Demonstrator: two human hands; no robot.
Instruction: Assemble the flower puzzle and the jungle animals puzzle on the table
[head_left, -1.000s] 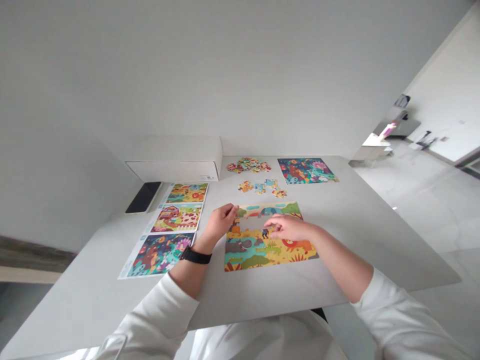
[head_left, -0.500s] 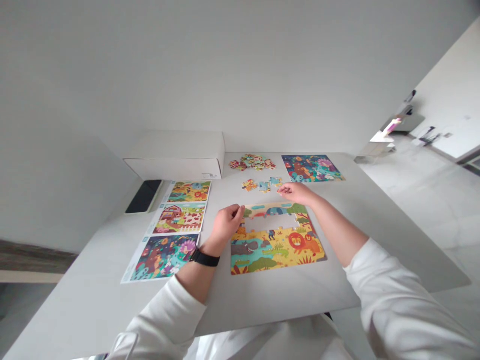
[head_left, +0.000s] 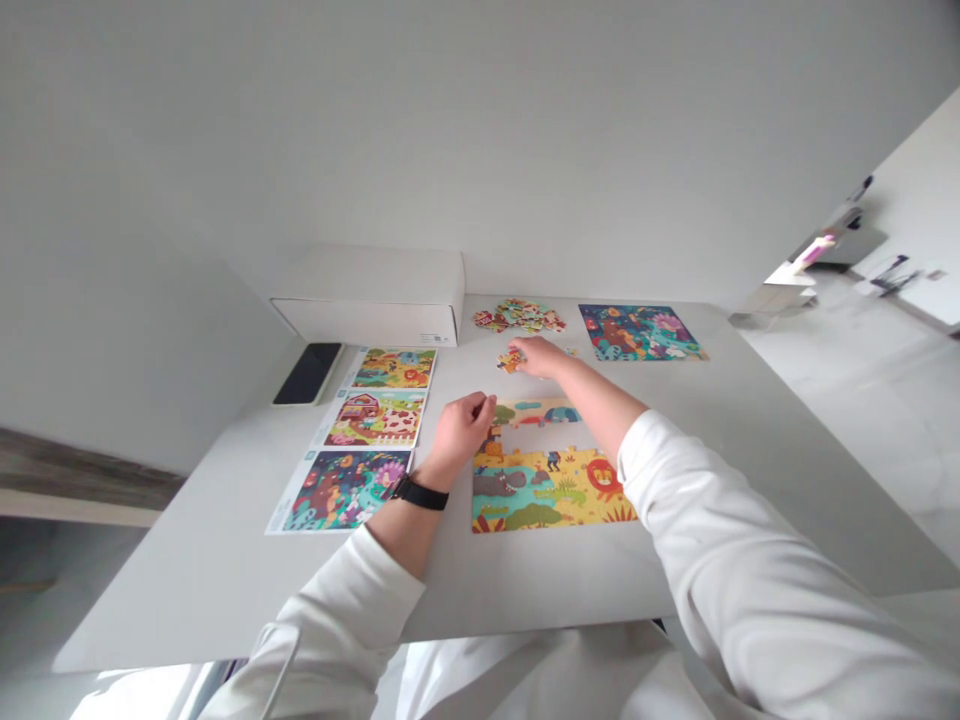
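Observation:
A partly assembled animal jigsaw puzzle lies in front of me, with a gap in its upper middle. By its upper left corner rests my left hand, its fingers curled closed; whether anything is inside them is hidden. My right hand reaches beyond the puzzle's top edge, its fingertips closed on an orange puzzle piece. The loose blue pieces beside it are mostly covered by this hand. My right forearm and sleeve hide the puzzle's right part.
Behind my right hand is a pile of loose pieces. A dark, colourful finished puzzle lies at the back right. On the left are a sheet with three reference pictures, a phone and a white box against the wall.
My right hand has moved left, from beside the blue pieces to the orange piece, which it now grips. My left hand stays at the puzzle corner. The whole view has shifted slightly.

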